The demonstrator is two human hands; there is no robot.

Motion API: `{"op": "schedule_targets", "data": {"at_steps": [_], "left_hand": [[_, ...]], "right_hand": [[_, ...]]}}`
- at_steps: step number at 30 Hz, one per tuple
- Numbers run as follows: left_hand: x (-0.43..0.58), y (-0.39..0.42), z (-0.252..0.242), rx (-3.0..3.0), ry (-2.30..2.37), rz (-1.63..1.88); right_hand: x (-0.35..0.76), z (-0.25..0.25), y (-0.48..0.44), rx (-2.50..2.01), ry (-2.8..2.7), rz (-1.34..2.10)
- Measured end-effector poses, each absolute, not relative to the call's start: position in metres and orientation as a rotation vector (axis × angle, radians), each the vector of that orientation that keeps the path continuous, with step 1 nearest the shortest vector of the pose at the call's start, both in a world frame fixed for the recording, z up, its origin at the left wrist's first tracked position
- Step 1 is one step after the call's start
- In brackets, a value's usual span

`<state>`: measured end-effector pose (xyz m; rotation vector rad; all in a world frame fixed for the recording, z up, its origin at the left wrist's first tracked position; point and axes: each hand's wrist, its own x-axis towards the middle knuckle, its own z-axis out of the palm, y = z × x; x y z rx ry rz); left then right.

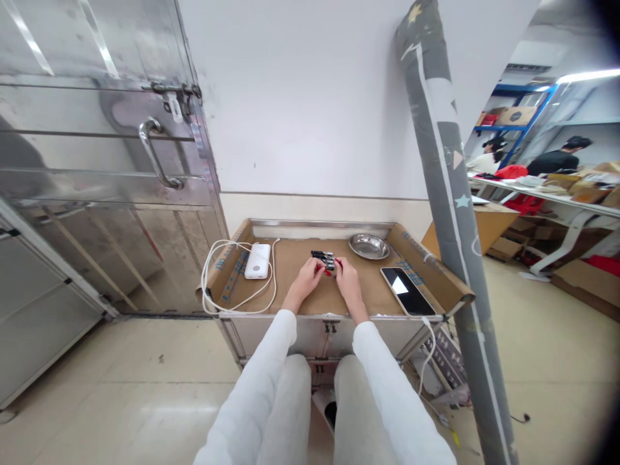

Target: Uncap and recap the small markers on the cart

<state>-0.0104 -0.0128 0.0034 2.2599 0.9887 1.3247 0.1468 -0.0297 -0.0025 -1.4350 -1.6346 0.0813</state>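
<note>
Both my hands meet over the middle of a cardboard-lined metal table (339, 303). My left hand (308, 276) and my right hand (347, 276) are closed around a small cluster of black parts (323, 259), pinching it from either side. The parts are too small to name. A round steel dish (369, 246) lies just behind and to the right of my right hand. White sleeves cover both my arms.
A white power bank (257, 261) with a looped white cable (213, 284) lies at the table's left. A dark phone (407, 290) rests at the right. A grey rolled mat (450, 213) leans at the right; a steel door (97, 161) stands left. Two people sit far right.
</note>
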Motion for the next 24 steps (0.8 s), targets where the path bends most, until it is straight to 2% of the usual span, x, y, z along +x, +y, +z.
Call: {"op": "schedule_targets", "data": {"at_steps": [6,15,20,24], "left_hand": [[-0.011,-0.016,0.004,2.325,1.027,1.099],[-0.011,-0.015,0.005,2.471,1.287,1.108],[-0.01,-0.018,0.007,2.418,1.141,1.238],[-0.011,-0.016,0.005,2.368,1.07,1.19]], "right_hand": [[0.148,-0.007,-0.025,-1.375,-1.657,0.098],[0.148,-0.008,-0.024,-1.306,-1.78,0.121],[0.147,-0.008,-0.024,-1.287,-1.886,0.077],[0.149,-0.013,-0.019,-1.232,-1.945,0.079]]}}
